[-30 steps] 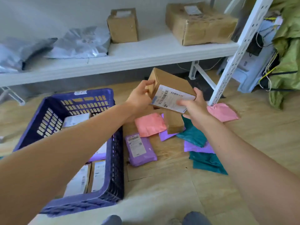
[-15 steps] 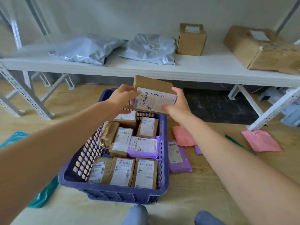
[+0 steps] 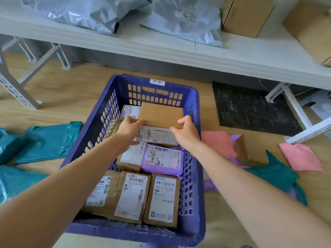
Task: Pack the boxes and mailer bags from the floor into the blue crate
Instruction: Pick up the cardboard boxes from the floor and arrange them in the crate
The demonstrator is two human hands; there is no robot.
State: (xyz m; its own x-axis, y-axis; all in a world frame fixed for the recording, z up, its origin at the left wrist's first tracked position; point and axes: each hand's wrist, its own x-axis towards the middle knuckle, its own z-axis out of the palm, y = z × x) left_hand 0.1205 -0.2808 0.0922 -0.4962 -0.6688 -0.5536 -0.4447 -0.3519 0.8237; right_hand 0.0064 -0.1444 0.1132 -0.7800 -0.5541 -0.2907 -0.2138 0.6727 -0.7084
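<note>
Head: left hand (image 3: 128, 128), right hand (image 3: 186, 133) grip brown labelled box (image 3: 161, 116), apparently seated in blue crate (image 3: 125, 233).

**What we cannot make out**

We cannot read the parcel labels (image 3: 133, 197) in the blue crate (image 3: 195, 108): the print is too small and smeared. The brown box (image 3: 161, 115) hides whatever lies beneath it, and the person's left forearm (image 3: 71, 176) covers the crate's near left corner. The top edge cuts off the grey mailer bags (image 3: 184, 20) and the shelf box (image 3: 245, 15); the left edge cuts the teal bags (image 3: 44, 142).
</note>
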